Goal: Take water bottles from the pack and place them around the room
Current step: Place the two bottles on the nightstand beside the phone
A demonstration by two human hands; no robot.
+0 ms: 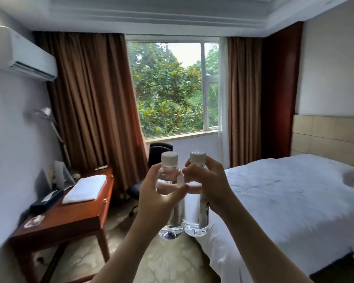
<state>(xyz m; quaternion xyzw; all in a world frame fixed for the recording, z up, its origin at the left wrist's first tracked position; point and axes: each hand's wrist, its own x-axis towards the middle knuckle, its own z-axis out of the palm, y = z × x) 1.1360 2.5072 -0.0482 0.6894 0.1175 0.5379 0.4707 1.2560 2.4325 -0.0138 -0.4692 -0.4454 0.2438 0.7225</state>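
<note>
Both arms raised mid-room, between wooden worktop [74, 213] and bed [284, 201]. Left hand [157, 199] wrapped around left bottle [170, 221]; right hand [211, 184] wrapped around right bottle [195, 217]. Bottles upright, white-capped, clear, sides touching, held in the air at bed's near corner. Folded white towel [85, 188] on worktop. Window [172, 88] beyond bed, brown curtains drawn back.

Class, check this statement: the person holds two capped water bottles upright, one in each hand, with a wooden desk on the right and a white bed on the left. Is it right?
Not quite. The head view shows the desk on the left and the bed on the right. The rest holds: the left hand and right hand each hold a capped bottle upright.
</note>
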